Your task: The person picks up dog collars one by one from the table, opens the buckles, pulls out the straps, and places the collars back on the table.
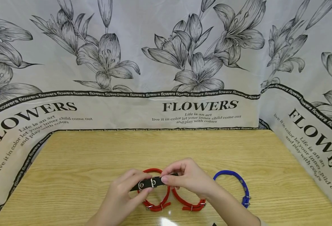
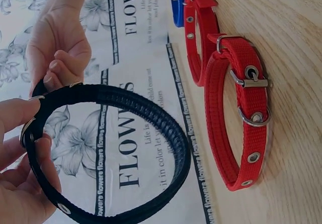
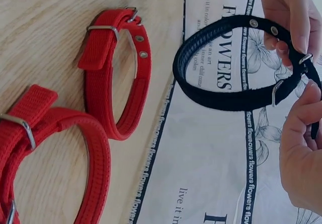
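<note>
Both hands hold a black collar (image 1: 147,183) above the table, its strap formed into a loop. The left hand (image 1: 120,194) pinches the band beside the silver buckle (image 1: 153,182), thumb below and fingers above. Just to the right of the buckle, the right hand (image 1: 191,180) grips the strap's end between thumb and fingers. In the right wrist view the strap's tip shows past the right thumb, and the loop of the black collar (image 3: 221,100) hangs away from both hands. Metal eyelets (image 3: 274,30) line part of the band.
Behind the hands, two buckled red collars (image 1: 154,208) (image 1: 192,207) lie on the wooden table (image 1: 98,150). A blue collar (image 1: 246,186) rests to their right. Floral printed cloth (image 1: 120,113) surrounds the table at the back and sides.
</note>
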`<state>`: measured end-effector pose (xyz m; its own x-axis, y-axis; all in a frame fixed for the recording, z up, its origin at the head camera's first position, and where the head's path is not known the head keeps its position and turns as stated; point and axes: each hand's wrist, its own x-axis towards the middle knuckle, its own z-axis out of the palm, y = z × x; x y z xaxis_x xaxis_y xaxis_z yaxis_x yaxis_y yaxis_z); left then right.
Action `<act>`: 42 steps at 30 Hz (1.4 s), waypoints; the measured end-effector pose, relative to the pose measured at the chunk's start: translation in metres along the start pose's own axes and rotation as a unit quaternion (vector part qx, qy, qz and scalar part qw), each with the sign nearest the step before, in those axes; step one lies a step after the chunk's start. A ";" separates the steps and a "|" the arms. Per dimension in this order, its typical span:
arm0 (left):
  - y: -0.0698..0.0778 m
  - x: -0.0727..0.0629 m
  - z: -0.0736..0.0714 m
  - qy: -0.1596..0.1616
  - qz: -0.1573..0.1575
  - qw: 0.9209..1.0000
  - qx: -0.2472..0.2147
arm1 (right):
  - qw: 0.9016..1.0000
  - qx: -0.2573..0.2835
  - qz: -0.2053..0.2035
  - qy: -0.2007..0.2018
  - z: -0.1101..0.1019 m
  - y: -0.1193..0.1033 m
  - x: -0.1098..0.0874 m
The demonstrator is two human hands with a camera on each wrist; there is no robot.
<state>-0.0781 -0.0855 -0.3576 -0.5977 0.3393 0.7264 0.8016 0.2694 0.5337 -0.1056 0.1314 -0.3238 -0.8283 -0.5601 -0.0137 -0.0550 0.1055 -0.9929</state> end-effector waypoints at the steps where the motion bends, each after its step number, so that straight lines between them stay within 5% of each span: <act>1: 0.000 0.000 0.001 0.002 0.001 1.000 -0.001 | 1.000 0.001 -0.002 -0.001 0.000 0.001 0.000; 9: 0.000 0.003 0.008 0.016 0.008 1.000 0.013 | 1.000 0.019 0.001 -0.005 0.002 0.002 0.002; 13: -0.001 0.002 0.008 0.014 0.004 1.000 0.019 | 0.996 -0.070 -0.055 -0.004 0.001 0.000 0.000; 15: -0.002 0.002 0.007 0.013 0.007 1.000 0.020 | 0.980 -0.152 -0.131 -0.006 0.001 -0.001 -0.001; 19: -0.003 0.001 0.006 0.013 0.009 1.000 0.015 | 0.919 -0.278 -0.279 0.006 0.002 0.001 -0.001; 23: -0.003 0.000 0.005 0.011 0.001 1.000 0.005 | 0.887 -0.315 -0.336 0.018 0.003 0.003 0.001; 25: -0.004 0.000 0.004 0.009 -0.002 1.000 -0.002 | 0.880 -0.321 -0.350 0.021 0.003 0.004 0.002; 32: -0.002 0.000 0.002 0.007 -0.017 1.000 -0.015 | 0.881 -0.320 -0.347 0.028 0.001 0.005 -0.001; 36: -0.001 0.001 0.001 0.007 -0.010 1.000 -0.016 | 0.872 -0.323 -0.367 0.030 -0.001 0.006 -0.001; 42: -0.002 0.001 0.001 -0.009 0.009 1.000 0.000 | 0.843 -0.351 -0.405 0.030 0.000 0.002 -0.002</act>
<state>-0.0802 -0.0845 -0.3581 -0.5834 0.3601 0.7280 0.8121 0.2630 0.5208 -0.1037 0.1325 -0.3263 -0.3855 -0.6416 0.6632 -0.9162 0.1811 -0.3575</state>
